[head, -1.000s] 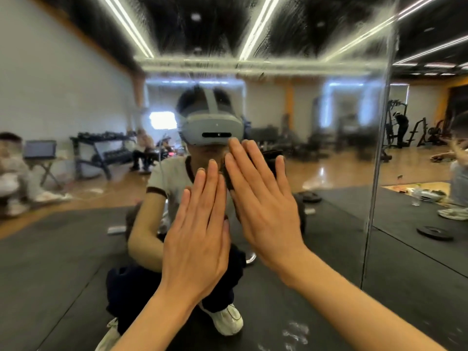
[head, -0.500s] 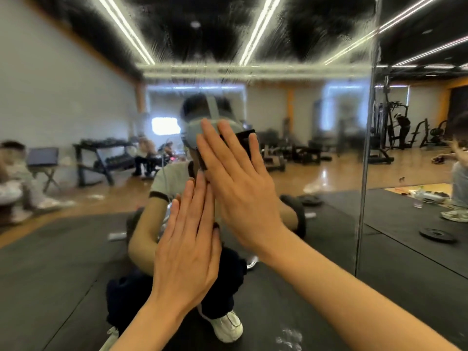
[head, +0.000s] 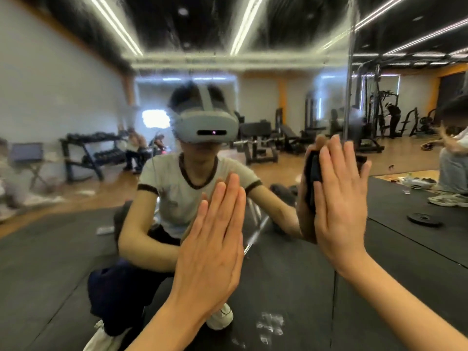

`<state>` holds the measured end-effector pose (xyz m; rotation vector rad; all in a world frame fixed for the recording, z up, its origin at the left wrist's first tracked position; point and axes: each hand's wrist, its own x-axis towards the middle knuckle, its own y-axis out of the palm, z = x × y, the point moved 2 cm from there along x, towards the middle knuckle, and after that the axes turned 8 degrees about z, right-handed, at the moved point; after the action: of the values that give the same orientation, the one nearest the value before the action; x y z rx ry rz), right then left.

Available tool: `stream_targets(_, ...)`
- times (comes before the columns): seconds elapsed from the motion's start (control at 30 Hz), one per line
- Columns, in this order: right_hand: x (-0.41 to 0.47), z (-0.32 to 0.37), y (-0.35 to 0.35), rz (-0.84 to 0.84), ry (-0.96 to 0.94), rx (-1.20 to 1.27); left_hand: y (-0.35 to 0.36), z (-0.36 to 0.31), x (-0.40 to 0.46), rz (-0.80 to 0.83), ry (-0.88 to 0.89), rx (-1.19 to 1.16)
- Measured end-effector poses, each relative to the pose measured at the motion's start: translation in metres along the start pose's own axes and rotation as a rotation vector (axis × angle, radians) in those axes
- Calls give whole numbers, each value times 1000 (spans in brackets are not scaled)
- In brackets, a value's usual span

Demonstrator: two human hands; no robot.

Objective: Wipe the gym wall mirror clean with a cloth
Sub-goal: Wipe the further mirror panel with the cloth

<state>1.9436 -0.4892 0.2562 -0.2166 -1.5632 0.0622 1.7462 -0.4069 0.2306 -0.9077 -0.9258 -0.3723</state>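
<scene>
Mirror: we face the wall mirror [head: 76, 249], which fills the view ahead of our fingers; hazy streaks run across its upper part, high above the fingertips, and pale smudges sit low on the glass below the right wrist, so we judge the wiping far from finished.
Seam: a vertical joint [head: 350, 84] between mirror panels rises just above our right fingertips.
Left hand: our left hand [head: 212, 252] is flat, fingers straight and together, pointing up at the glass; we judge it braces us while we crouch. It holds nothing.
Right hand: our right hand [head: 338, 201] is also flat, fingers straight and spread a little, pressing the cloth against the glass; an open palm spreads pressure over a wide patch.
Cloth: the dark cloth [head: 314, 173] lies between our right palm and the mirror, showing only at the thumb-side edge of the fingers.
Change: half a second ago our right hand overlapped the left fingertips near the middle; now it has swept well to the right, almost to the seam. The left hand has barely shifted.
</scene>
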Motion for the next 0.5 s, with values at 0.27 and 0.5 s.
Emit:
stream_targets(0.27,-114,-13,6,165,-110,-120,18,0,-31,28,30,108)
stream_targets(0.5,34,-6,-4,-57,-5,58,23,0,-30,-32,35,129)
